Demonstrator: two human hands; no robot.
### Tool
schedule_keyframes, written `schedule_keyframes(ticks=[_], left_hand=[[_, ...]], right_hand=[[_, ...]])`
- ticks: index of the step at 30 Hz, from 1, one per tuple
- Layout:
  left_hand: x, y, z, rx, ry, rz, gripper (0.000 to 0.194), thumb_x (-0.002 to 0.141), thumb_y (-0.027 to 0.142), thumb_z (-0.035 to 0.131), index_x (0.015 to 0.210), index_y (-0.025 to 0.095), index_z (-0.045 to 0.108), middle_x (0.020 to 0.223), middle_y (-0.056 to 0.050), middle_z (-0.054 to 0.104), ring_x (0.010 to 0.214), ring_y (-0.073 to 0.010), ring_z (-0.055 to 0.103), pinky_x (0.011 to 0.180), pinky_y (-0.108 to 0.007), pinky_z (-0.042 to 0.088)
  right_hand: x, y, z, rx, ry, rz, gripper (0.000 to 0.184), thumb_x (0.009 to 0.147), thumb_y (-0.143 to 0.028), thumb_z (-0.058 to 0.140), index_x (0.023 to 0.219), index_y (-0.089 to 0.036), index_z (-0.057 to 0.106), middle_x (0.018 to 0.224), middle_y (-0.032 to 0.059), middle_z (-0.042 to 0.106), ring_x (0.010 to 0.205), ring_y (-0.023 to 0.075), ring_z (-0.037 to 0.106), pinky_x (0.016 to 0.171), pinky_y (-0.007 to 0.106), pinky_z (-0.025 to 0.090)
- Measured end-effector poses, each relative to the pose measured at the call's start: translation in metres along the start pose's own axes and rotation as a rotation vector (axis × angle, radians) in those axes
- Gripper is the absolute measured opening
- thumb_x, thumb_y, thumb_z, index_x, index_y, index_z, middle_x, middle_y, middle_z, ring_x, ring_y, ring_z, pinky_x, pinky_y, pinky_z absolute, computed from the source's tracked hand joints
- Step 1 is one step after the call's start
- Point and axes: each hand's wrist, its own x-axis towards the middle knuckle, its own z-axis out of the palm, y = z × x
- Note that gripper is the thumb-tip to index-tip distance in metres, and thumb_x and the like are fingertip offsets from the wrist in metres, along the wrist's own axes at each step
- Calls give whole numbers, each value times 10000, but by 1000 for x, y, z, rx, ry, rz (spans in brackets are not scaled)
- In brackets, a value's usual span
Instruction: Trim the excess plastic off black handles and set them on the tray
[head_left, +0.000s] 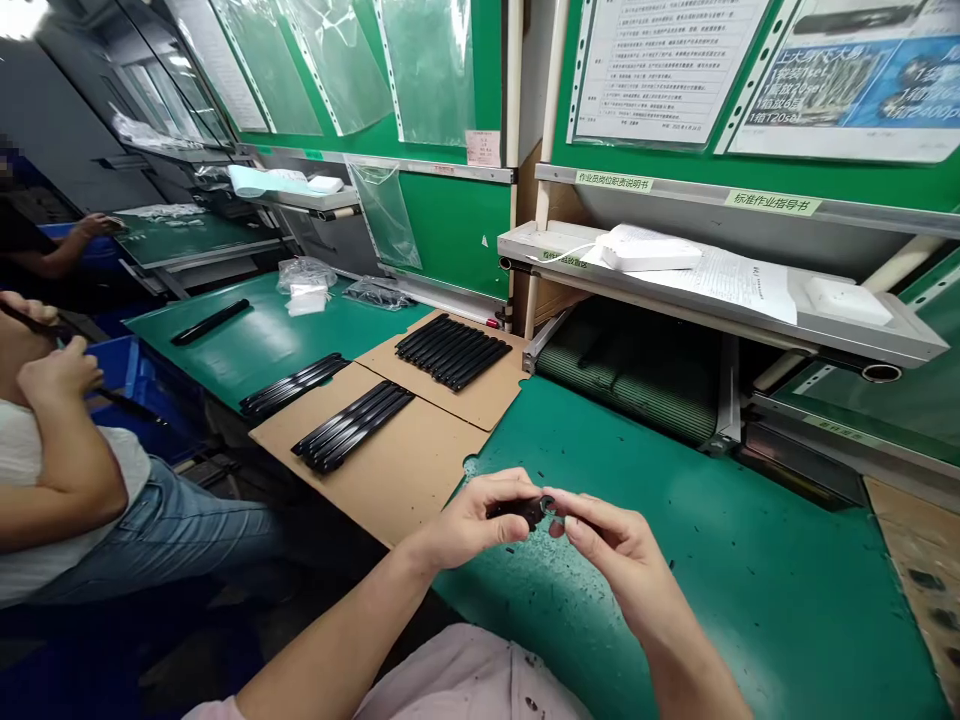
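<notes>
Left hand and right hand together, fingertips pinching a small black plastic part held clear of the green counter; black bars lie grouped on a cardboard sheet beyond the hands.

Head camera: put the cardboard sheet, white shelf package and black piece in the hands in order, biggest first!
Cardboard sheet, then white package, then black piece, which the fingers partly hide.
</notes>
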Motion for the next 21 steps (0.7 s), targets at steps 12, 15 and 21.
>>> schedule_keyframes(ticks=[12, 15, 21], left_hand=[[-5, -4, 2, 63, 56, 91, 402, 808, 476, 676, 1087, 190, 724, 825, -45, 509, 761, -151, 476, 685, -279, 405], [-7, -3, 6, 118, 130, 131, 406, 801, 460, 690, 1110, 198, 722, 817, -45, 521, 778, -161, 488, 712, -295, 425], [-11, -3, 20, 256, 339, 179, 331, 781, 309, 739, 1097, 210, 722, 864, -52, 562, 816, -170, 554, 732, -303, 485]], right_hand=[[-3, -2, 1, -124, 2, -52, 263, 891, -382, 624, 1125, -307, 719, 810, 33, 642, 769, 181, 538, 680, 305, 442], [-4, 3, 7, -153, 62, -101, 262, 910, -378, 594, 1129, -304, 716, 758, 25, 589, 739, 175, 504, 640, 299, 404], [-4, 7, 21, -158, 139, -170, 277, 936, -344, 547, 1172, -313, 688, 826, 28, 594, 748, 165, 507, 646, 290, 396]])
